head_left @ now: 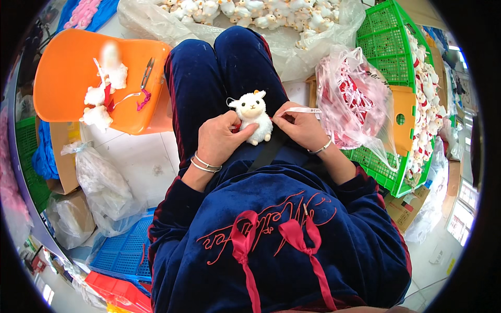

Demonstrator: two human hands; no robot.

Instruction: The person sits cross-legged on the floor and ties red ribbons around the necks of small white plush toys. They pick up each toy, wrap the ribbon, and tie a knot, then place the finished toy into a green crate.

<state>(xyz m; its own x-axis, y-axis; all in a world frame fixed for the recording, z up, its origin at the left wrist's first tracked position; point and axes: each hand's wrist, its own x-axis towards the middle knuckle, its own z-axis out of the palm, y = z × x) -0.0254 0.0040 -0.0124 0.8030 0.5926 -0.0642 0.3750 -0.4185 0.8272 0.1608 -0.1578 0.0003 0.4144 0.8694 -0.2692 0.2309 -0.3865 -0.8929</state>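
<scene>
Pale floor tiles (143,169) all round, crowded with stock: orange chair (55,78) to the left with a few white toys (119,76), snips (147,72) and a purple-pink cord (143,100) on it; clear bag (383,107) of red-and-white strips to the right, green crate (383,41) next to it, big toy pile (245,11) on plastic sheeting up front. Work is at the lap: one lamb toy (254,113) sits upright over the dark blue trousers (195,78), between the two hands. Left hand (216,140) is closed on the toy's side, thumb across its chest. Right hand (308,133) has thumb and forefinger pinched together on a white ribbon (302,110), free end trailing off to the right. Bits of red show at both sides of the toy by the fingers; can't tell if they join the ribbon. My read: ribbon is being fitted or tied round the neck. Next move probably calls for holding the body steady and drawing the ribbon snug without crushing the plush. Toy looks clean: fluffy white coat, dark eyes, smooth cream face, ears out sideways, small orange tuft on top, thin loop by the head, two stubby feet. Facing up at the camera.
</scene>
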